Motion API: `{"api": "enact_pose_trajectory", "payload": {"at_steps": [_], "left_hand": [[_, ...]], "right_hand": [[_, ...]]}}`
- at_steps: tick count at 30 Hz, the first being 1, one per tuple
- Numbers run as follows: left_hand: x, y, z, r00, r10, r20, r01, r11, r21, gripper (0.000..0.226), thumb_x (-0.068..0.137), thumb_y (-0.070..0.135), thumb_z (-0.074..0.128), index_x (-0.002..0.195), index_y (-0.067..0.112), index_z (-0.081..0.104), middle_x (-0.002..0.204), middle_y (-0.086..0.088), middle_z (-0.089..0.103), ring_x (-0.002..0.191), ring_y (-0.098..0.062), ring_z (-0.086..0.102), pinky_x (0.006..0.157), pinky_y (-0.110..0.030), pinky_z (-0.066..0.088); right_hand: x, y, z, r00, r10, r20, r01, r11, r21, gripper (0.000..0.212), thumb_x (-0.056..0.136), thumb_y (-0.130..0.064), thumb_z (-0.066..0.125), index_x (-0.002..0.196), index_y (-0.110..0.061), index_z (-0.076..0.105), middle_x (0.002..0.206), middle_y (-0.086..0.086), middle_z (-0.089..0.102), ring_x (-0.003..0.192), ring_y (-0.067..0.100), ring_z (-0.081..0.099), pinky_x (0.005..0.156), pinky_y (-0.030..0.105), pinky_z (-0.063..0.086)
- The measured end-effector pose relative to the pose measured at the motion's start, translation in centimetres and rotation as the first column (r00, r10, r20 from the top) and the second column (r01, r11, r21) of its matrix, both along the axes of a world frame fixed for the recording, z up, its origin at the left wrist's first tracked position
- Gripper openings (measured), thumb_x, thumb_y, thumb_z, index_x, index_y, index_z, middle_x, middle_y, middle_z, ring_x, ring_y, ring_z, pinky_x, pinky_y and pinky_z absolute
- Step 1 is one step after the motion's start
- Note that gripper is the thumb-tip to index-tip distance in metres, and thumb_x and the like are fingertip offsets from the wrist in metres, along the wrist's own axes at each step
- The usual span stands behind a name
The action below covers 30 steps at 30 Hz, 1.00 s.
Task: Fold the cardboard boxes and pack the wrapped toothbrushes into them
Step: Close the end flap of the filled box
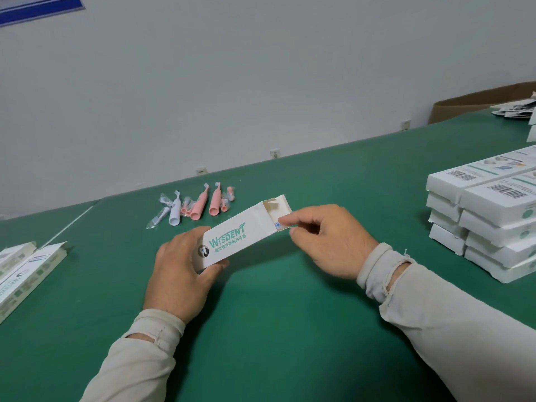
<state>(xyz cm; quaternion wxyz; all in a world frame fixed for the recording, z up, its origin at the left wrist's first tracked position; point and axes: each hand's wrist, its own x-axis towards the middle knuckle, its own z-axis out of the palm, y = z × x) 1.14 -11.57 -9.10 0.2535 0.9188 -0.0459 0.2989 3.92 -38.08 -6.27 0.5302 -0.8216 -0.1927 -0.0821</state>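
- White cardboard box, held just above the green table, one end open with its flaps up.
- Left hand grips the closed end; right hand pinches something small at the open mouth, so this box looks nearly packed.
- Loose toothbrushes beyond await packing.
- Flat boxes at left remain unfolded.
- Finished boxes stacked at right.

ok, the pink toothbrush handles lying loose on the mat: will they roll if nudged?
Probably. The pink handles look round and tapered, so a sideways nudge would likely roll them in an arc. They look like hard plastic, so likely stiff. The green mat may slow them, but its grip cannot be judged.
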Motion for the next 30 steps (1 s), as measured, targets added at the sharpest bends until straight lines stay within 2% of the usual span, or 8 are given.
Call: {"api": "enact_pose_trajectory", "payload": {"at_steps": [6,9,11,14,17,21,25,30], "left_hand": [[0.2,0.5,-0.1,1.000,-0.007,-0.028,0.006,0.999,-0.041,0.053,0.075,0.024,0.084,0.119,0.040,0.058,0.105,0.013,0.060,0.106,-0.024,0.051,0.087,-0.034,0.037],[0.1,0.3,0.0,0.999,-0.029,-0.035,0.028,0.999,-0.020,0.054,0.075,0.026,0.084,0.116,0.046,0.055,0.104,0.017,0.058,0.105,-0.021,0.050,0.086,-0.033,0.036],[0.0,-0.1,0.0,0.999,-0.031,-0.025,0.031,0.999,0.015,0.054,0.075,0.027,0.084,0.118,0.044,0.056,0.105,0.020,0.056,0.105,-0.019,0.048,0.085,-0.031,0.034],[0.0,-0.2,0.1,0.999,-0.033,-0.026,0.034,0.998,0.045,0.055,0.075,0.026,0.084,0.121,0.040,0.057,0.106,0.020,0.056,0.105,-0.018,0.046,0.085,-0.030,0.033],[0.0,-0.1,0.0,0.998,-0.048,-0.039,0.050,0.998,0.045,0.055,0.076,0.026,0.084,0.122,0.040,0.058,0.107,0.021,0.057,0.106,-0.018,0.047,0.086,-0.029,0.033],[-0.1,-0.2,0.0,0.996,-0.072,-0.052,0.074,0.996,0.039,0.056,0.076,0.028,0.083,0.121,0.044,0.055,0.104,0.032,0.050,0.105,-0.015,0.045,0.086,-0.028,0.031],[-0.2,0.1,0.1,0.995,-0.082,-0.063,0.085,0.995,0.049,0.057,0.076,0.027,0.084,0.116,0.051,0.051,0.105,0.033,0.050,0.107,-0.016,0.046,0.087,-0.029,0.032],[-0.3,-0.1,0.2,0.994,-0.091,-0.066,0.094,0.994,0.047,0.059,0.077,0.029,0.083,0.115,0.056,0.047,0.106,0.038,0.048,0.107,-0.012,0.044,0.085,-0.027,0.032]], "right_hand": [[-0.2,0.1,0.2,0.972,0.163,-0.168,-0.142,0.981,0.131,0.036,0.092,-0.010,0.061,0.115,-0.037,0.070,0.063,-0.009,0.066,0.049,0.010,0.046,0.055,0.019,0.045],[0.2,-0.1,0.3,0.975,0.120,-0.186,-0.071,0.964,0.255,0.020,0.094,-0.013,0.063,0.098,-0.027,0.076,0.063,-0.004,0.066,0.047,0.011,0.048,0.050,0.018,0.043],[0.4,-0.2,0.3,0.993,0.040,-0.112,-0.010,0.965,0.261,0.014,0.094,-0.015,0.065,0.092,-0.022,0.076,0.063,-0.004,0.064,0.048,0.007,0.050,0.052,0.018,0.044],[0.5,-0.9,0.2,0.996,-0.015,0.083,0.021,0.998,-0.067,0.009,0.091,-0.030,0.069,0.095,-0.030,0.077,0.073,-0.011,0.069,0.066,0.005,0.060,0.070,0.021,0.051],[0.2,-1.5,0.8,0.992,0.049,0.117,-0.010,0.950,-0.311,0.019,0.092,-0.041,0.065,0.107,-0.035,0.076,0.084,-0.010,0.072,0.080,0.010,0.065,0.083,0.031,0.054],[-0.4,-1.3,1.8,0.958,0.106,0.267,0.027,0.892,-0.451,0.024,0.097,-0.040,0.056,0.116,-0.037,0.070,0.091,-0.006,0.070,0.087,0.019,0.062,0.081,0.038,0.052],[-0.5,-0.9,2.0,0.929,0.175,0.326,0.083,0.759,-0.645,0.024,0.102,-0.039,0.043,0.112,-0.033,0.063,0.096,-0.007,0.063,0.092,0.023,0.059,0.079,0.037,0.049],[-0.7,-0.9,1.9,0.937,0.144,0.317,0.081,0.797,-0.599,0.020,0.102,-0.038,0.043,0.107,-0.033,0.061,0.095,-0.009,0.062,0.088,0.021,0.057,0.079,0.038,0.049]]}}
